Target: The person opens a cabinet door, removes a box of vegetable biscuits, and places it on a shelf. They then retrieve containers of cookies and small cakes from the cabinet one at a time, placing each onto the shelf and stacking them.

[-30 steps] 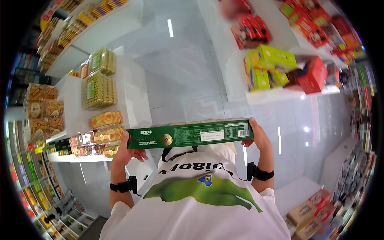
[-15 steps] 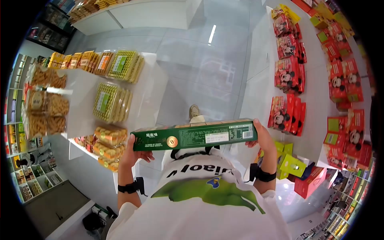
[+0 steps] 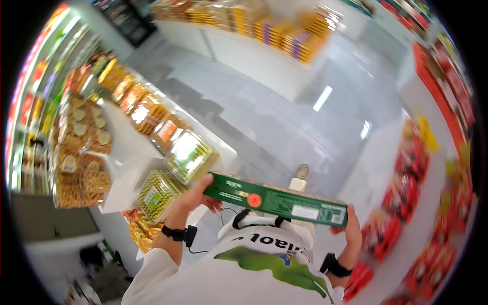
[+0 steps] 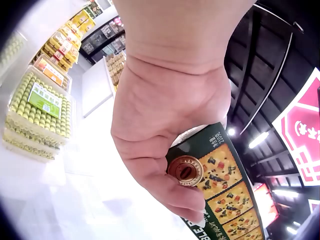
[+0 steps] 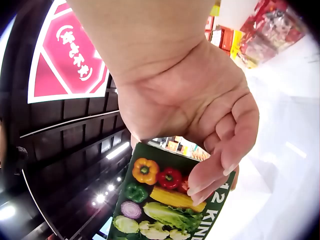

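A long green box of vegetable biscuits (image 3: 277, 202) spans the space in front of my body, its right end lower in the head view. My left hand (image 3: 194, 197) grips one end, with the thumb at the near edge and fingers curled beneath. At the other end my right hand (image 3: 352, 224) holds the box the same way. Biscuit pictures and a round gold seal (image 4: 185, 170) show beside the left fingers in the left wrist view. Printed peppers and corn (image 5: 170, 197) lie below the right fingers in the right wrist view.
On my left, a white display table (image 3: 229, 161) carries clear tubs of green snacks (image 3: 158, 197) and packaged biscuits (image 3: 133, 99). Red snack bags (image 3: 399, 190) line a white stand on the right. Farther ahead stands another white counter (image 3: 254, 63) with yellow packs. Grey tiled floor (image 3: 264, 119) runs between them.
The view has swung round, bringing the far counter into sight and the left table closer. Both hands keep hold of the biscuit box, which sits lower and farther right in the head view, more tilted.
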### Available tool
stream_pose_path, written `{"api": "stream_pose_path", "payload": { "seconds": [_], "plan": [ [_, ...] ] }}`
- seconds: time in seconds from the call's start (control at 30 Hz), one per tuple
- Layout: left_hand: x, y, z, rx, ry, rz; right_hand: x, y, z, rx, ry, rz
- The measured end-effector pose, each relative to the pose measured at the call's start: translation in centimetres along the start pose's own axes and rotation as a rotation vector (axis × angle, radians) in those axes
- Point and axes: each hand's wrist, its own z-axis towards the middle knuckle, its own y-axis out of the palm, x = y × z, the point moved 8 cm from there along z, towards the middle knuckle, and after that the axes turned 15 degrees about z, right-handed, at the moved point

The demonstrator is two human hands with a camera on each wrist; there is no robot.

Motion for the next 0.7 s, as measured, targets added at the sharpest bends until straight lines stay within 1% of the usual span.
{"api": "stream_pose_path", "payload": {
  "seconds": [0.07, 0.1, 0.17, 0.2, 0.3, 0.4, 0.43, 0.5, 0.57, 0.63, 0.67, 0.7],
  "plan": [
    [1.9, -0.4, 2.4, 0.070, -0.034, -0.030, -2.8, 0.1, 6.2, -0.071, 0.045, -0.006],
    [2.6, -0.9, 3.9, 0.096, -0.053, -0.073, -4.8, 0.4, 9.6, -0.110, 0.053, 0.004],
    [5.0, -1.6, 6.6, 0.170, -0.053, -0.141, -9.9, 1.5, 15.8, -0.172, 0.060, -0.070],
    [4.6, -1.5, 7.1, 0.201, -0.057, -0.136, -9.5, 1.5, 17.5, -0.179, 0.068, -0.091],
    [9.9, -2.3, 10.0, 0.294, 0.003, -0.219, -19.8, 4.3, 25.0, -0.255, 0.021, -0.185],
    [12.2, -2.9, 11.6, 0.340, 0.028, -0.282, -27.9, 9.3, 31.3, -0.389, 0.021, -0.321],
    [10.2, -3.1, 11.7, 0.356, 0.017, -0.303, -26.7, 10.5, 32.6, -0.426, 0.023, -0.358],
    [11.0, -4.1, 12.7, 0.402, 0.029, -0.383, -30.6, 15.1, 36.2, -0.475, 0.027, -0.408],
    [11.2, -6.0, 13.7, 0.479, 0.040, -0.482, -33.1, 20.1, 39.3, -0.583, 0.028, -0.524],
    [12.5, -8.6, 15.3, 0.536, 0.075, -0.538, -35.2, 24.6, 42.4, -0.620, 0.036, -0.556],
    [11.8, -10.5, 15.4, 0.566, 0.097, -0.536, -33.5, 25.9, 43.7, -0.638, 0.034, -0.556],
    [12.9, -12.7, 16.3, 0.601, 0.128, -0.554, -34.5, 28.1, 45.6, -0.661, 0.029, -0.577]
  ]
}}
